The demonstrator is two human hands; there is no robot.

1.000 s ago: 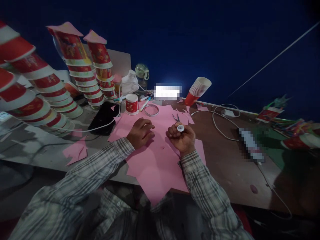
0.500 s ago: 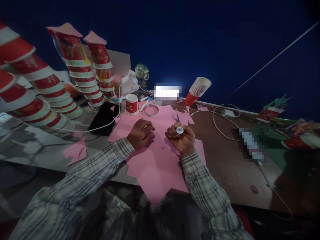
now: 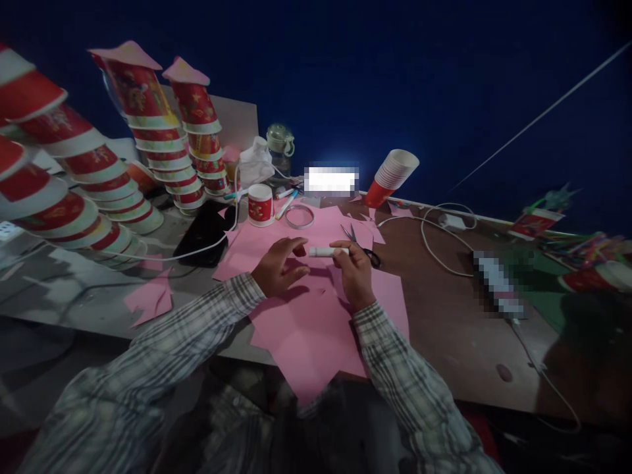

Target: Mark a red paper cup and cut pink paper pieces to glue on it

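My right hand (image 3: pixel 356 273) is closed around a white glue stick (image 3: pixel 323 251), pinched between thumb and fingers so that it lies level and points left. Facing its free end, my left hand (image 3: pixel 279 266) is open, thumb and fingers apart with nothing between them. Sheets of pink paper (image 3: pixel 311 329) spread under both hands and over the table's front edge. Just beyond my right hand lie scissors (image 3: pixel 349 232), partly hidden by it, with blades apart.
Towers of red-and-white paper cups (image 3: pixel 158 145) with pink tops lean at left. A single cup (image 3: pixel 261 205), markers (image 3: pixel 286 205) and a roll of tape (image 3: pixel 299 216) lie ahead. Stacked cups (image 3: pixel 392 178) stand behind. A white cable (image 3: pixel 424 237) loops at right.
My right hand has turned the glue stick from end-on to sideways, pointing left. My left hand's thumb and fingers have spread wider near its end.
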